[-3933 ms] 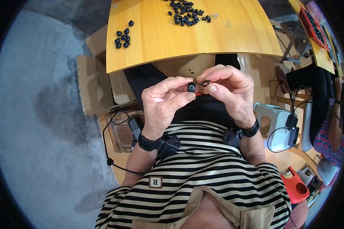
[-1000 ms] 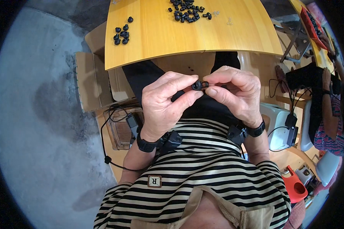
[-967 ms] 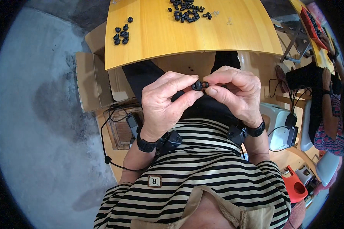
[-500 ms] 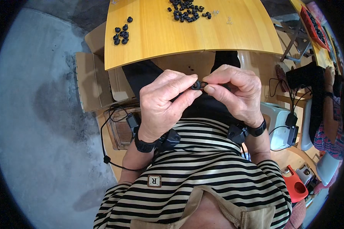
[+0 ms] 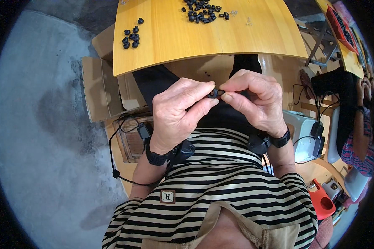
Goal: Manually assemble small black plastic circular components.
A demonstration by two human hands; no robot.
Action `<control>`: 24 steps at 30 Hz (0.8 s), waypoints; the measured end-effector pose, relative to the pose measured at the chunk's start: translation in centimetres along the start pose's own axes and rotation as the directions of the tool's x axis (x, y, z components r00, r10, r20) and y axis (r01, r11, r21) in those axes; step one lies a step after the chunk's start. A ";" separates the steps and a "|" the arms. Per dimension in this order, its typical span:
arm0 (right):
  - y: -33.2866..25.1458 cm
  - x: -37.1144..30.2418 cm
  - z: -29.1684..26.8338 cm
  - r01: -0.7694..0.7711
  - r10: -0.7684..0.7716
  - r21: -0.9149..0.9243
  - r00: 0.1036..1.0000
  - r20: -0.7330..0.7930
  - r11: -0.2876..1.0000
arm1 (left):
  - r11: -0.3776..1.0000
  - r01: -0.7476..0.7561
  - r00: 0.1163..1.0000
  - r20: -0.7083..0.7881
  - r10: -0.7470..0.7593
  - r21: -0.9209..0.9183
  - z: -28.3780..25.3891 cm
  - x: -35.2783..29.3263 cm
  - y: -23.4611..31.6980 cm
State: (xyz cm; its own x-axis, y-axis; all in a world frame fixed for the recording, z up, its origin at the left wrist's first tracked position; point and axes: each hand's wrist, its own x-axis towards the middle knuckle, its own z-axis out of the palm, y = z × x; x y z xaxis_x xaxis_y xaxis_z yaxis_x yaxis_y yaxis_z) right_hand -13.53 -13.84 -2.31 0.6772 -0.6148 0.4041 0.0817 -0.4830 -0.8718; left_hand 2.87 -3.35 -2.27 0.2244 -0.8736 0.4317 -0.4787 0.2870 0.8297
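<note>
Between thumb and forefinger, my left hand (image 5: 183,108) pinches a small round black plastic part (image 5: 213,93) above my lap. Fingertips of my right hand (image 5: 253,97) press together at its right side, closed on something small and dark that I cannot make out. Both hands nearly meet, just short of the table's near edge. On the yellow wooden table (image 5: 220,41), several black knob-like parts (image 5: 131,37) lie at the left. A heap of smaller black pieces (image 5: 203,12) is at the far middle, with a few tiny clear pieces (image 5: 248,20) to its right.
An open cardboard box (image 5: 102,87) stands on the floor at the left. To the right are a white stool (image 5: 305,135) with cables, a red plastic container (image 5: 321,201) and a co-worker's arm (image 5: 361,128). A red tray (image 5: 340,29) of black parts sits on another table.
My hands stay almost in place, with only a slight shift of the fingers around the black part. At the right, the co-worker's hands have moved together.
</note>
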 end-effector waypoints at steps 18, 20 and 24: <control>1.8 -0.6 0.3 -0.251 0.223 0.459 0.968 0.116 0.852 | 0.996 -0.070 0.997 -0.016 0.069 -0.063 0.6 -0.2 -0.7; 2.1 -0.7 0.4 -0.294 0.259 0.517 0.956 0.141 0.804 | 0.996 -0.066 0.998 -0.011 0.066 -0.061 0.6 -0.3 -0.8; 2.1 -0.7 0.6 -0.331 0.300 0.486 0.943 0.142 0.809 | 0.996 -0.035 0.999 -0.011 0.034 -0.083 0.5 -0.5 -1.3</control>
State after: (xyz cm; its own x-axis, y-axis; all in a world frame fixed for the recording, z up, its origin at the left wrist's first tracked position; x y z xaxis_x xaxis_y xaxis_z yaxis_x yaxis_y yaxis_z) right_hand -13.38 -14.04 -4.55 0.7669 -0.6367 0.0800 0.1972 0.1151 -0.9736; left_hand 2.95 -3.50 -3.70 0.2172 -0.8590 0.4636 -0.4145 0.3489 0.8405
